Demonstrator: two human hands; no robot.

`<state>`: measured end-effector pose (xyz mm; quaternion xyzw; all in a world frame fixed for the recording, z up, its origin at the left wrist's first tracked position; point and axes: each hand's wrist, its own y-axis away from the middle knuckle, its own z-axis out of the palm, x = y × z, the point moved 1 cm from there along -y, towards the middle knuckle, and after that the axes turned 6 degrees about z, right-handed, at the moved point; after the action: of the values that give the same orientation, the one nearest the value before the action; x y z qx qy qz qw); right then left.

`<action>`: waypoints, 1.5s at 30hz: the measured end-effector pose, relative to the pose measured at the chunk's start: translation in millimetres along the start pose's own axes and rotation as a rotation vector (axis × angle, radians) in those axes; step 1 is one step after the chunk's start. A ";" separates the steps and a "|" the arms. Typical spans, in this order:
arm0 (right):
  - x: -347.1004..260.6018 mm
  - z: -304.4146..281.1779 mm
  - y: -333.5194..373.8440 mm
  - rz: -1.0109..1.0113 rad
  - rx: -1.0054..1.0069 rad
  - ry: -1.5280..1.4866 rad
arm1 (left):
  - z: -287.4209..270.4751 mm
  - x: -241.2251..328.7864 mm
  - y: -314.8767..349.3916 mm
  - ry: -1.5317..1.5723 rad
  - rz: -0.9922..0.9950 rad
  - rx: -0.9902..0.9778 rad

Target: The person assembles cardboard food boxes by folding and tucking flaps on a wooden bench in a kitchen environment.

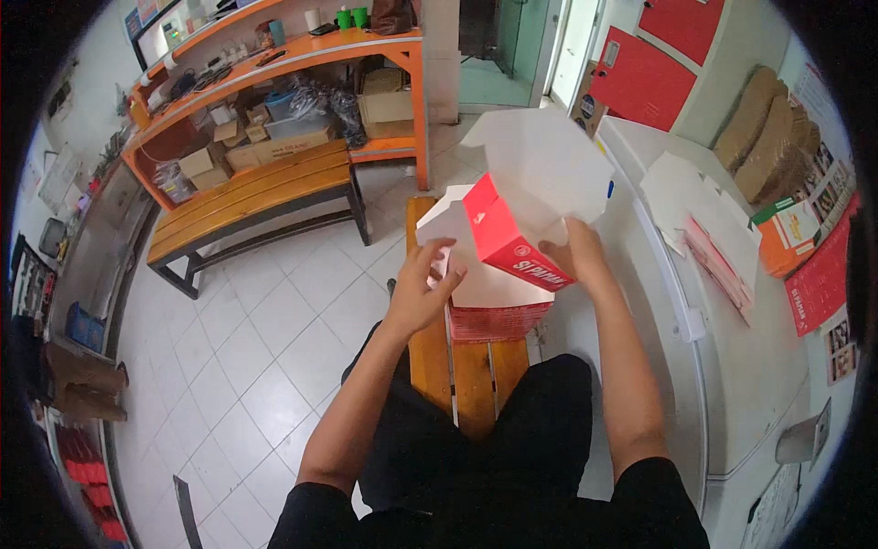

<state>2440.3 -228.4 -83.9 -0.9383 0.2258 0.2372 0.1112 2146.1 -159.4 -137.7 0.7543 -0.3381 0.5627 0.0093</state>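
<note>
A red and white takeaway food box, folded into shape with its large white lid raised, tilts above the bench in front of me. My right hand grips the box at its right side, some of the fingers hidden inside. Under the box lies a stack of flat red and white box blanks on the wooden bench between my legs. My left hand is to the left of the box, fingers apart and curved, close to a white flap at the stack's left edge. Whether it touches that flap, I cannot tell.
More flat red and white blanks lie on the white chest-like surface at my right. Red cabinet doors are behind it. Another slatted bench stands at the far left, before an orange shelf holding cardboard cartons.
</note>
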 end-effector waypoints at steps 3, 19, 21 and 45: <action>11.2 21.5 -1.2 -0.015 0.037 0.055 | 11.3 -34.8 1.3 -0.074 0.024 -0.074; 15.6 40.7 -4.5 -0.065 -0.023 0.237 | -4.0 -60.1 2.8 -0.225 0.101 -0.137; 10.4 40.4 -1.7 -0.071 -0.027 0.282 | -3.8 -62.0 1.6 -0.223 0.062 -0.158; 1.2 65.6 12.9 0.100 0.005 0.231 | 28.2 -31.2 37.2 0.025 -0.065 0.029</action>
<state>2409.2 -219.3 -142.4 -0.9466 0.2841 0.1324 0.0749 2146.1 -183.6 -188.4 0.7577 -0.3053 0.5764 0.0209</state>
